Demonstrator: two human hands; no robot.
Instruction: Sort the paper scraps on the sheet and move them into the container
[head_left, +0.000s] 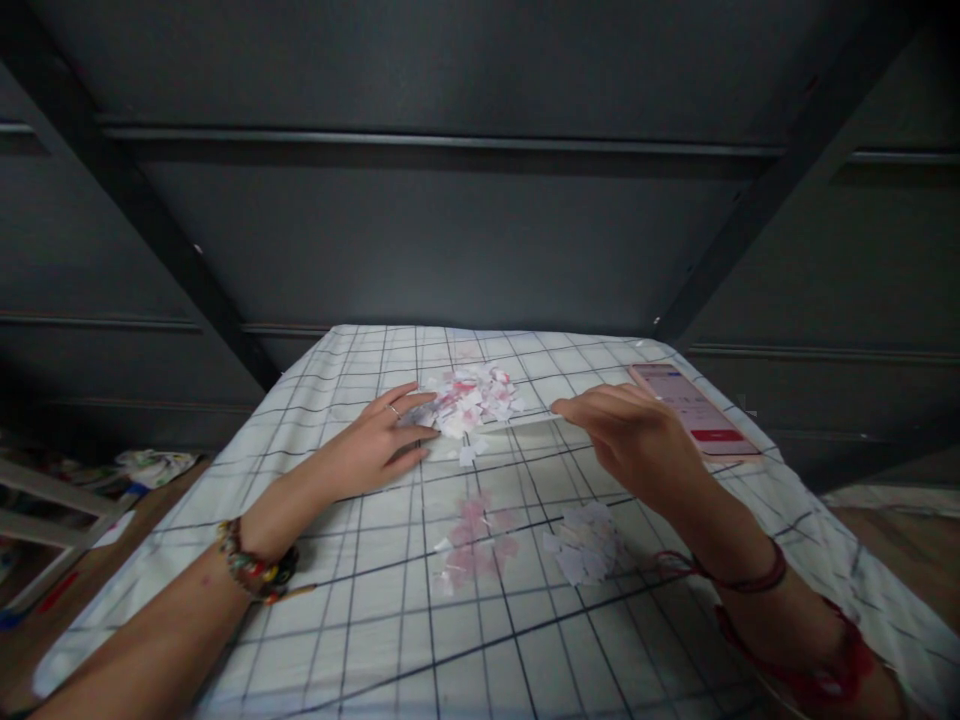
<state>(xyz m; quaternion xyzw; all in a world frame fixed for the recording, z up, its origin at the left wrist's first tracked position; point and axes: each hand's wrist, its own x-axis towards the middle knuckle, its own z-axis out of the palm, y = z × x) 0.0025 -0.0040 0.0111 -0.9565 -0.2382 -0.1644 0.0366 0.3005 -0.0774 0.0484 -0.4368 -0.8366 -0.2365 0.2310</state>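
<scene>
A heap of small white and pink paper-like pieces (472,395) lies toward the far middle of the table. My left hand (382,440) is at the heap's left edge, fingers apart and fingertips touching or very close to it. A thin white sheet (529,422) shows at the heap's right side, its near edge slightly raised. My right hand (630,430) is closed, pinching the sheet's right end between thumb and fingers. Closer to me lie a loose cluster of translucent pink pieces (478,540) and a small pile of white pieces (587,543).
A phone (697,410) with a lit screen lies at the right, beyond my right hand. The table carries a white cloth (360,640) with a dark grid. A dark panelled wall (465,240) rises behind it. Pale rails (52,510) stand at the lower left.
</scene>
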